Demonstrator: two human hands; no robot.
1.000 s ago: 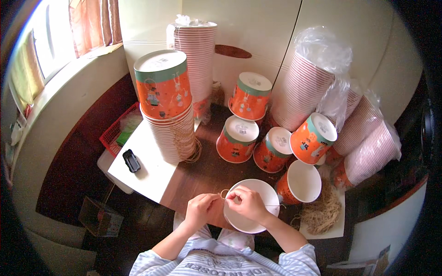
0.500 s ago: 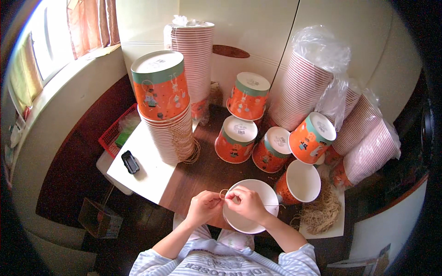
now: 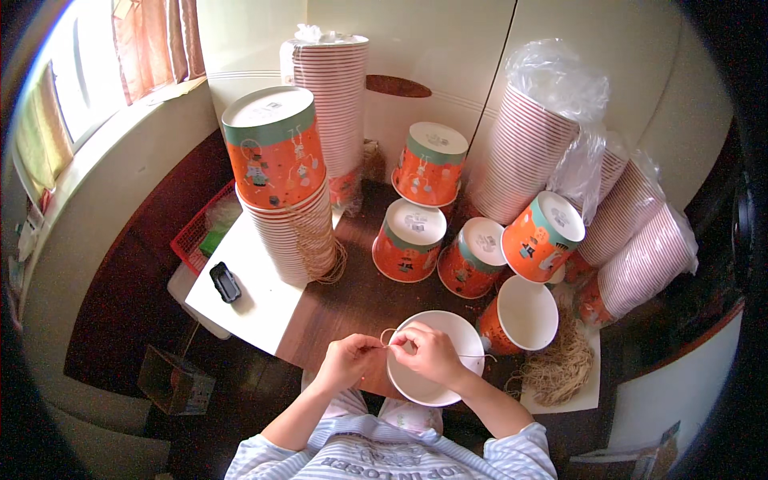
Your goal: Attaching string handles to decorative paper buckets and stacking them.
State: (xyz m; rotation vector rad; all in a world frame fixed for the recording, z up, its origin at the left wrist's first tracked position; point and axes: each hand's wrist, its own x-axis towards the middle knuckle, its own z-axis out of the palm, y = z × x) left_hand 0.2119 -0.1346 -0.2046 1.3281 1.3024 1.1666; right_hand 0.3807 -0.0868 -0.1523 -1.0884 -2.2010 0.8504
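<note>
A thin piece of twine (image 3: 474,356) runs between my two hands, with a small loop standing above the fingertips and a loose tail out to the right. My left hand (image 3: 349,362) pinches it at the left rim of an open paper bucket (image 3: 434,390). Fingers bent together, my right hand (image 3: 426,353) grips the twine over that bucket's mouth. The bucket is white inside and faces up at the table's front edge. Close by on the right, an orange paper bucket (image 3: 526,314) leans with its white inside showing.
Several orange buckets (image 3: 412,236) stand upside down beyond my hands. Tall bucket stacks (image 3: 276,184) rise left and behind; plastic-wrapped stacks (image 3: 524,148) lean at right. A twine bundle (image 3: 560,364) lies right. On the white board at left is a black plastic holder (image 3: 225,282).
My left hand has turned slightly, and its fingertips have come closer to the right hand's. The twine loop has shifted a little. The buckets stay in place.
</note>
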